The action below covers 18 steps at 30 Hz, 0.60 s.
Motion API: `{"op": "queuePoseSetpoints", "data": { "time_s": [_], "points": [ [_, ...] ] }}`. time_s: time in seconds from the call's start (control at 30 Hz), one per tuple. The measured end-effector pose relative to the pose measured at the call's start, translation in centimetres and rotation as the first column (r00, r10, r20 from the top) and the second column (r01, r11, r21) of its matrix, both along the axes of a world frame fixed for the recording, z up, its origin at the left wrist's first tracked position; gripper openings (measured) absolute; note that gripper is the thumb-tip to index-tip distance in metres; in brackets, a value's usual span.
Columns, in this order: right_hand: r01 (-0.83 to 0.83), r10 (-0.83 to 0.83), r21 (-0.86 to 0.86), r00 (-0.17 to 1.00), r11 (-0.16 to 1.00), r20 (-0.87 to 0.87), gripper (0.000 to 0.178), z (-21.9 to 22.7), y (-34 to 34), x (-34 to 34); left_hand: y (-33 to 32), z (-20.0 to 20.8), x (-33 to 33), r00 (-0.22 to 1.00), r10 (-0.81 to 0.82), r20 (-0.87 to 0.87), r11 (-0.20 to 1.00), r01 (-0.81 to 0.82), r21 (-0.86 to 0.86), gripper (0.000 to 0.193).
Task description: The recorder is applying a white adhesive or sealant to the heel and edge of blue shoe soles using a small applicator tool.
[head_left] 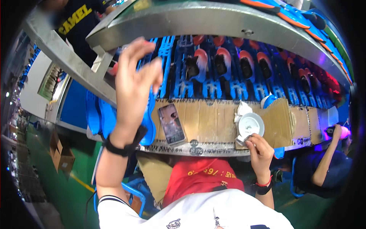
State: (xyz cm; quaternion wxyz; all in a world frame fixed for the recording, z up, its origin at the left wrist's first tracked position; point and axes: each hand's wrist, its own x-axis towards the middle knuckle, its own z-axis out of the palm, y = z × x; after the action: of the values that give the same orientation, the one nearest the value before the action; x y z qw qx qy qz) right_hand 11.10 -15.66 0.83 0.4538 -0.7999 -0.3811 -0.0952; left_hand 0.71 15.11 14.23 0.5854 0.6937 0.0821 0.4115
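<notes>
My left hand (pixel 135 76) is raised at the left end of the conveyor, blurred, with fingers and thumb apart and nothing visible between them. Low at the right, my right hand (pixel 261 154) pinches at the near rim of a white bowl (pixel 251 124). A small whitish piece (pixel 241 140) shows beside those fingertips; its kind is unclear. Crumpled white cloth or tissue (pixel 243 109) lies behind the bowl. Between my hands, a phone (pixel 171 124) with a lit screen rests on the cardboard-covered bench (pixel 209 120). Blue sole-shaped pieces (pixel 108 116) stand beside my left forearm.
Beyond the bench, blue racks (pixel 183 89) carry several red-and-white shoe pieces (pixel 223 63) under a metal frame (pixel 171 23). A cardboard flap (pixel 278 118) stands right of the bowl. At far right, a co-worker's arm (pixel 329 156) holds something glowing pink. Another person stands at upper left.
</notes>
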Motion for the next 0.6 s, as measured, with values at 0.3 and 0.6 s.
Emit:
{"op": "queuePoseSetpoints", "data": {
  "time_s": [0.3,0.6],
  "points": [
    [-0.114,0.114,-0.015,0.994,0.993,0.002,0.011,-1.5,1.3,-0.1,1.7,-20.8,-18.3,0.555,0.467,-0.688,0.864,-0.45,0.223,0.055],
    [-0.114,0.114,-0.043,0.993,0.993,-0.022,0.011,-1.1,2.2,-0.8,4.9,-20.3,-17.5,0.927,-0.052,-0.372,0.552,-0.284,-0.784,0.011]
  ]
}}
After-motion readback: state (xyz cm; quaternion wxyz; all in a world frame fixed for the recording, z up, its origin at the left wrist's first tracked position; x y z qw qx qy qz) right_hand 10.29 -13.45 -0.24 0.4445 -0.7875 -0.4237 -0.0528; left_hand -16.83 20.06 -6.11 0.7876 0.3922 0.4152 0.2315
